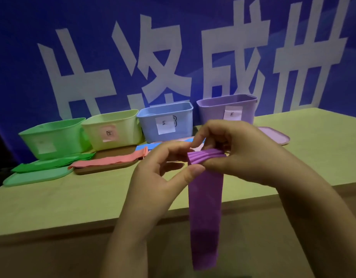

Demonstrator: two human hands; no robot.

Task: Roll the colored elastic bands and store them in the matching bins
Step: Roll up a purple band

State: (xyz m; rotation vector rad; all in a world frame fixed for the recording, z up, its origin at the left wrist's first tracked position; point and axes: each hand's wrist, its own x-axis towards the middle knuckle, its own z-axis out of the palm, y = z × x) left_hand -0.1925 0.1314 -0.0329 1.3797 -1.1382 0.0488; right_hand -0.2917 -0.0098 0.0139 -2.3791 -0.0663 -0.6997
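Purple elastic band point(205, 199), partly wound into a small ribbed roll at its top end, held up in front of the worktop point(72, 197) with the free tail hanging straight down past the near edge. Pinched at the roll by both hands: left hand point(159, 177) with thumb and fingertips curled onto the roll's left end, right hand point(239, 151) curled over the top and right side, thumb pressed under it.

Looks thin, soft and limp, light enough to dangle flat; probably stretchy and a little grippy, so likely to spring open if let go. Best held at the two ends of the roll, with thumbs feeding the tail in evenly.

Beyond the hands, three more bands lying flat: one green band point(52, 164), one pink band point(107, 159), one blue band point(153, 146), partly hidden. Four open bins in a row at the back: green bin point(52, 137), yellow-green bin point(113, 129), blue bin point(165, 121), purple bin point(227, 111), each labelled. Lids flat on the worktop: green lid point(36, 176), brown lid point(105, 167), purple lid point(273, 135).
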